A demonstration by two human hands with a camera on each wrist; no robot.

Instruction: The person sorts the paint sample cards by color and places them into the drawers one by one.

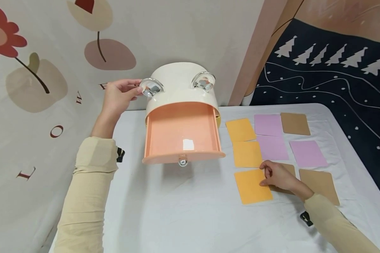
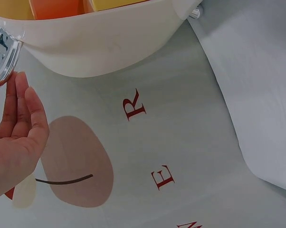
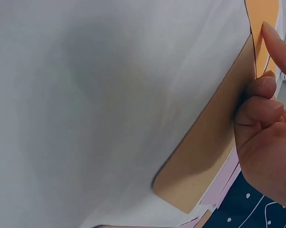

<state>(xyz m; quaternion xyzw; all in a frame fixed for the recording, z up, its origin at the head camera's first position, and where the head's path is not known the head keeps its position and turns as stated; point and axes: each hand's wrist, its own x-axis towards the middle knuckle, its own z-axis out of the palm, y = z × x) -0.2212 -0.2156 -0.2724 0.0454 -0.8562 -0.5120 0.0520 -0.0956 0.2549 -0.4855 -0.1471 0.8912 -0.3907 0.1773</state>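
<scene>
A white rounded box point(image 1: 177, 84) stands against the wall with its peach drawer point(image 1: 174, 137) pulled out; a silver knob point(image 1: 183, 162) sits on the drawer front. Two shiny silver-rimmed discs stick up from the box. My left hand point(image 1: 120, 96) pinches the rim of the left disc point(image 1: 151, 88) between thumb and fingers; the left wrist view shows its fingertips at that rim. At the right, my right hand point(image 1: 279, 176) pinches the right edge of the nearest orange card point(image 1: 251, 187). Its palm hangs over a brown card point(image 3: 204, 156), partly hiding it.
More square cards lie on the white tabletop right of the box: orange point(image 1: 247, 154), lilac point(image 1: 308, 153) and brown point(image 1: 320, 186). Yellow and orange parts point(image 2: 60, 8) show in the box's top in the left wrist view. A dark cloth with white trees point(image 1: 329, 70) hangs behind.
</scene>
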